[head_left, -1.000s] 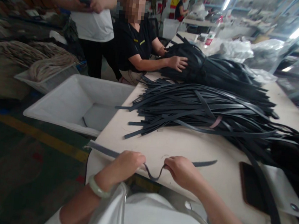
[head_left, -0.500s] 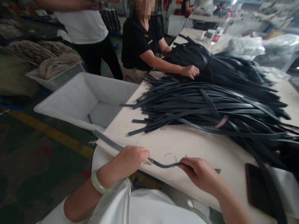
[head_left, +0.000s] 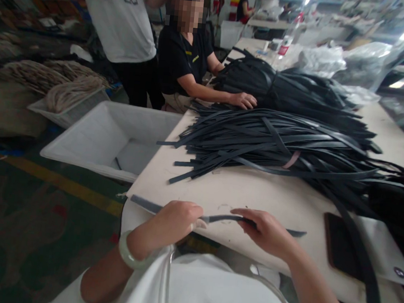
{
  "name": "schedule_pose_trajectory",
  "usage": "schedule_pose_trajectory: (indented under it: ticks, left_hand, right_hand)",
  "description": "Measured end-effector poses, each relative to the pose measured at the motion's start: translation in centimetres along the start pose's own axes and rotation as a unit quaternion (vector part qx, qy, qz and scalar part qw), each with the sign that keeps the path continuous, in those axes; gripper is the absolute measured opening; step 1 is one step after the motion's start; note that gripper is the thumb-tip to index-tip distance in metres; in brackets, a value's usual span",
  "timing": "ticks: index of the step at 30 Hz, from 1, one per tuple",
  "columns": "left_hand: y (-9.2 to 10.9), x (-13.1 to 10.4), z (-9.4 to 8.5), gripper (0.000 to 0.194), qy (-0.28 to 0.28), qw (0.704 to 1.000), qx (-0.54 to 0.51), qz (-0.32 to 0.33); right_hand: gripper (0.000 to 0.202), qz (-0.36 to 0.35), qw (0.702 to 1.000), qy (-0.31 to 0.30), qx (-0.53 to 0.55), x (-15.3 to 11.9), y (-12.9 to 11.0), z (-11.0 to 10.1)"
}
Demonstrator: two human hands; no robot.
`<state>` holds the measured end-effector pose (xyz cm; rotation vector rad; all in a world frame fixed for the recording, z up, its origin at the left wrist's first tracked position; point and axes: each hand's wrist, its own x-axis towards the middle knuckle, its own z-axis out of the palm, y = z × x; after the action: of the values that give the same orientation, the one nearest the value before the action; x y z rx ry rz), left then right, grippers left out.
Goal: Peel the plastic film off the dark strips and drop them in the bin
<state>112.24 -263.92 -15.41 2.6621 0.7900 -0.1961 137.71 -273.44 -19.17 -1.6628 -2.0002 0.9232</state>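
Note:
A narrow dark strap [head_left: 222, 217] stretches between my two hands, close above the near edge of the table. My left hand [head_left: 179, 218] is closed around it, and a flat grey end sticks out to the left. My right hand [head_left: 264, 229] has the strap between thumb and fingers, with the index finger stretched along it; a short end shows to the right. Farther in lies a big bundle of dark straps [head_left: 238, 145], with a pinkish band [head_left: 291, 159] across it. A second bundle [head_left: 283, 85] lies behind.
A white bin [head_left: 82, 135] stands left of the table [head_left: 255, 190]. A co-worker's hand [head_left: 243, 100] rests on the far bundle, and another person stands behind the bin. A phone [head_left: 342, 248] lies at the right, partly under a strap. Plastic bags [head_left: 321, 60] and a bottle [head_left: 287, 40] are at the back.
The strap between my hands has gone from sagging to nearly straight, and my right index finger has stretched out. The standing person's arms have risen. The view has shifted slightly.

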Motion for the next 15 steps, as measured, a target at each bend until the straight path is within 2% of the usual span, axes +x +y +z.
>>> schedule_pose_trajectory:
  ticks: [2, 5, 8, 10, 12, 13, 15]
  left_hand:
    - [0.2, -0.6, -1.0, 0.016, -0.003, 1.0, 0.016, 0.013]
    - [2.0, -2.4, -5.0, 0.024, 0.044, 0.996, 0.077, -0.013]
    - [4.9, -4.3, -10.1, 0.035, 0.142, 0.983, 0.113, -0.03]
    - [6.2, -4.5, -12.2, 0.038, 0.166, 0.979, 0.119, -0.003]
    - [6.0, -3.6, -12.1, 0.035, 0.153, 0.978, 0.136, 0.029]
    - [5.2, -2.7, -11.3, 0.032, 0.141, 0.978, 0.15, 0.04]
    - [2.4, -0.3, -8.3, 0.024, 0.117, 0.978, 0.169, 0.043]
  right_hand:
    - [0.033, -0.014, 1.0, -0.006, 0.014, -0.4, 0.1, -0.1]
    - [0.029, -0.078, 0.994, 0.003, 0.077, -0.4, -0.9, 0.1]
    - [0.03, -0.124, 0.979, 0.116, 0.117, 0.7, -2.3, 0.6]
    - [0.028, -0.113, 0.97, 0.184, 0.112, 1.9, -2.8, 0.9]
    - [0.029, -0.07, 0.974, 0.2, 0.086, 2.8, -2.4, 1.2]
    - [0.029, -0.041, 0.979, 0.19, 0.063, 3.2, -2.0, 1.3]
    - [0.03, 0.007, 0.989, 0.149, 0.011, 3.3, -0.8, 1.6]
